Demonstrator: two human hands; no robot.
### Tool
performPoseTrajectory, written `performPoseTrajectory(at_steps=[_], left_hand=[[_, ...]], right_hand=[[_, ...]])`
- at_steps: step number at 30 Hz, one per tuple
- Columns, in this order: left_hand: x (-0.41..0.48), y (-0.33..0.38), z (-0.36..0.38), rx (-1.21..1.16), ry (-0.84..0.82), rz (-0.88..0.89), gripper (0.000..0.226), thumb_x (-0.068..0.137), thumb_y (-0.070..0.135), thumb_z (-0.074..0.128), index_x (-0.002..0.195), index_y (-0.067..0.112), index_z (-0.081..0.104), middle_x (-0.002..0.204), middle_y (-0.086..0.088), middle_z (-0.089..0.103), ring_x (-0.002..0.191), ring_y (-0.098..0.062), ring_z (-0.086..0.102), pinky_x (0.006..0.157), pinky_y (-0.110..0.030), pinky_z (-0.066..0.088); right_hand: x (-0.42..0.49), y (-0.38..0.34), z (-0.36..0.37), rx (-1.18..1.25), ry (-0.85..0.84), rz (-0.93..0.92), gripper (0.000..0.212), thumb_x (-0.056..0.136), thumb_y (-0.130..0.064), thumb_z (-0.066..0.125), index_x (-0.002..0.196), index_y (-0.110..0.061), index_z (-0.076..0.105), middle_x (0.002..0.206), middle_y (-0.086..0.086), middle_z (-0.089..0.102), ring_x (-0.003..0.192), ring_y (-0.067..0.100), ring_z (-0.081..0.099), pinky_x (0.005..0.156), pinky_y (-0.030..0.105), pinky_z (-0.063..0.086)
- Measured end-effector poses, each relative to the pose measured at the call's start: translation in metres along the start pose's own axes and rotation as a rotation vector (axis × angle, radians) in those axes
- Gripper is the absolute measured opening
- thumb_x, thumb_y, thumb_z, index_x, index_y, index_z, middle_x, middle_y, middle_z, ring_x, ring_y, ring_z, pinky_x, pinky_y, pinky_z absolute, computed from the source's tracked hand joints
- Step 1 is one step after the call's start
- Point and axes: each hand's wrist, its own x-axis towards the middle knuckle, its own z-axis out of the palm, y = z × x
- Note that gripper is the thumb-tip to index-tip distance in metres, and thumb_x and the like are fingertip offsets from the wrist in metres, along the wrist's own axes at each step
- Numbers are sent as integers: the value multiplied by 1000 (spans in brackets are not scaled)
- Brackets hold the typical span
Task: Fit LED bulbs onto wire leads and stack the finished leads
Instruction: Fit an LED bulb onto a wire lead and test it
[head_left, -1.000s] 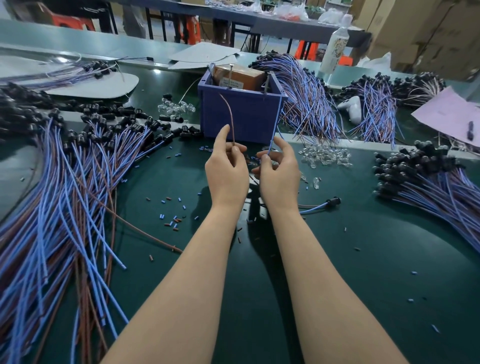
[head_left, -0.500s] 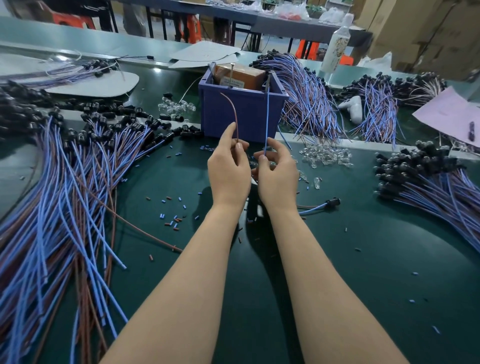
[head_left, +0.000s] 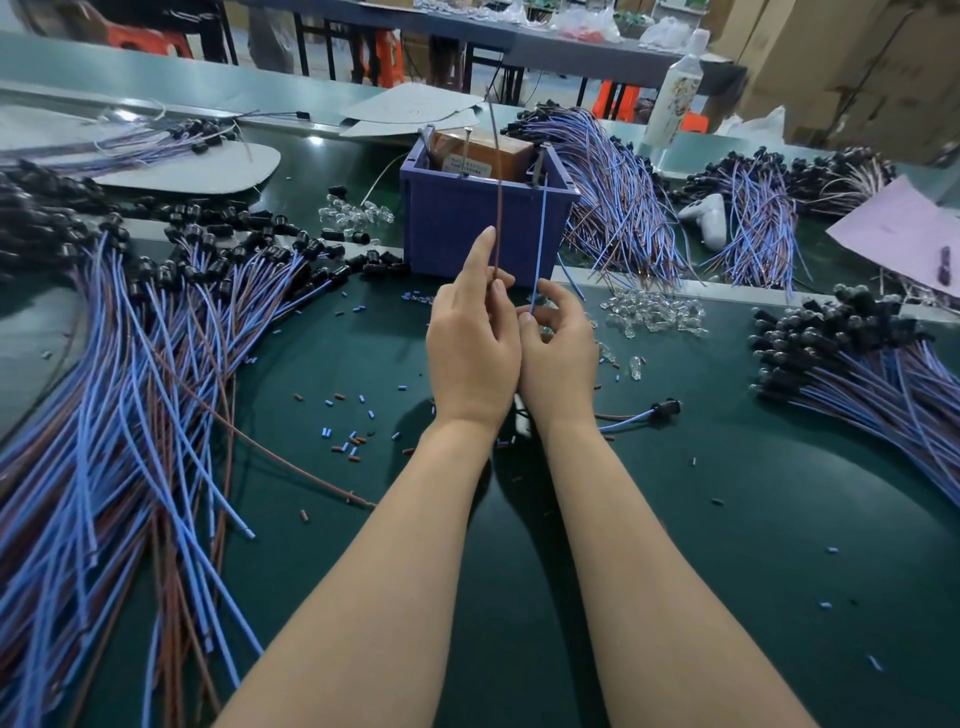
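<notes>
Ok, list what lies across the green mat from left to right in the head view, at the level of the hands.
Pile of blue and brown leads → left hand → right hand → clear LED bulbs → pile of leads with black caps.

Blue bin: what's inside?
The blue bin holds a brown box with a white label and upright metal rods. Its walls hide anything lower.
</notes>
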Motion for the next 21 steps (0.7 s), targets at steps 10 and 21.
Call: performPoseTrajectory(at_steps=[10,21], left_hand=[[7,-15,1,-80,-94,-248,43,96,4,44,138,12,46,93,1,64,86,-13,60,83,-17,45],[9,-20,3,-99,-133,-294,42,96,4,45,137,12,48,91,2,64,85,-11,61,84,-22,50]], right_hand=[[-1,-1,3,11,-8,9,35,93,-2,49,126,-10,52,97,3,64,79,27,66,81,42,54],[-3,-4,2,-41,-14,-1,35,93,-4,49,126,-12,54,96,0,64,89,23,64,86,41,51]])
